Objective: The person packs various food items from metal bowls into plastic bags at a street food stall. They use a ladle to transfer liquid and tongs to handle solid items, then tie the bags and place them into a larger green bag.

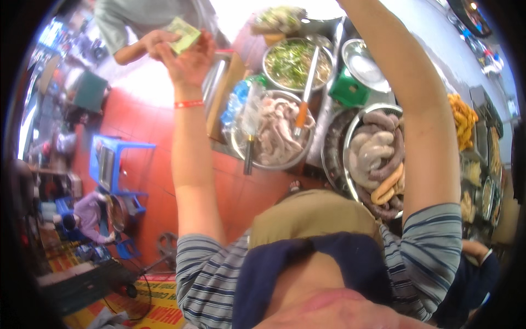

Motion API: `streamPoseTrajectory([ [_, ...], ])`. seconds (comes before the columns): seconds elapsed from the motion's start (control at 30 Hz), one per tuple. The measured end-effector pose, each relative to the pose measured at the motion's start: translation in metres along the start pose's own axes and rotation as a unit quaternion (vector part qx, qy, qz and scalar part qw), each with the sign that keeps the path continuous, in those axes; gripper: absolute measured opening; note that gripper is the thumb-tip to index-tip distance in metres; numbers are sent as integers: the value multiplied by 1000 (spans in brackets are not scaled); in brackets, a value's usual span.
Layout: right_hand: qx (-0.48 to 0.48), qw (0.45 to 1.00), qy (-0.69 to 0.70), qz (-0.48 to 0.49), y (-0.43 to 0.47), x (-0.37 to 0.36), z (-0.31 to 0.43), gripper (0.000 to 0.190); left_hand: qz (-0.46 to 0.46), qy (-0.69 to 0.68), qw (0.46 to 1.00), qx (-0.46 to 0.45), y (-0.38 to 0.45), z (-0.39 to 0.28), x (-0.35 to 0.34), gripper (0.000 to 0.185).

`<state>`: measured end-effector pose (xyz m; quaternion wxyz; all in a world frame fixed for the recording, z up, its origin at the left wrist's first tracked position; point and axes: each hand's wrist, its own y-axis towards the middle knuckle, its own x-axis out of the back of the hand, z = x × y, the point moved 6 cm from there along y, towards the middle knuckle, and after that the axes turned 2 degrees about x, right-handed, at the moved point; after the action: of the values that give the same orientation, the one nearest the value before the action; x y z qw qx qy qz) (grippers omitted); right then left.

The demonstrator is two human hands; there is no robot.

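My left hand point(191, 66), a red band on its wrist, is raised at the upper left with the fingers spread. A yellow-green banknote point(183, 36) lies over its palm, and another person's hand point(158, 42) meets it there. Whether my fingers grip the note is unclear. My right arm point(427, 103) reaches forward past the top edge, its hand out of view. Between my arms, a metal bowl point(237, 150) holds sliced pale meat point(279, 127), with a black-handled knife point(249, 154) and an orange-handled knife point(304, 98) across it.
A bowl of shredded greens point(291, 63) stands farther off, beside a green scale point(349, 88) with a metal pan point(363, 61). Sausages and offal point(376, 148) fill a basin near my right arm. A blue plastic table point(123, 144) and a seated person point(88, 216) are at left.
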<state>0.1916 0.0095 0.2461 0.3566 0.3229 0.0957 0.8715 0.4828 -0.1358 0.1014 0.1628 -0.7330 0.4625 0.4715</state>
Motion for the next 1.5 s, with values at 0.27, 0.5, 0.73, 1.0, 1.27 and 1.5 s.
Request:
streamPoseTrajectory([
  [0.27, 64, 968, -196, 146, -168, 99, 0, 39, 43, -38, 996, 69, 35, -9, 30, 45],
  [0.5, -172, 983, -4, -60, -345, 226, -40, 39, -5, -8, 1000, 6, 22, -5, 6, 41],
  [0.73, 181, 589, -232, -753, -637, 389, 33, 20, 38, 28, 998, 42, -2, 44, -13, 13],
  [1.0, -362, 820, -53, -441, -640, 298, -176, 26, 42, 127, 967, 216, -81, 251, -56, 30],
  [1.27, -367, 851, 101, -363, -622, 237, -248, 31, -27, 325, 895, 305, -105, 322, -29, 27],
  [1.5, -366, 857, 141, -333, -602, 229, -242, 34, -1, 334, 873, 355, -138, 361, -28, 22],
])
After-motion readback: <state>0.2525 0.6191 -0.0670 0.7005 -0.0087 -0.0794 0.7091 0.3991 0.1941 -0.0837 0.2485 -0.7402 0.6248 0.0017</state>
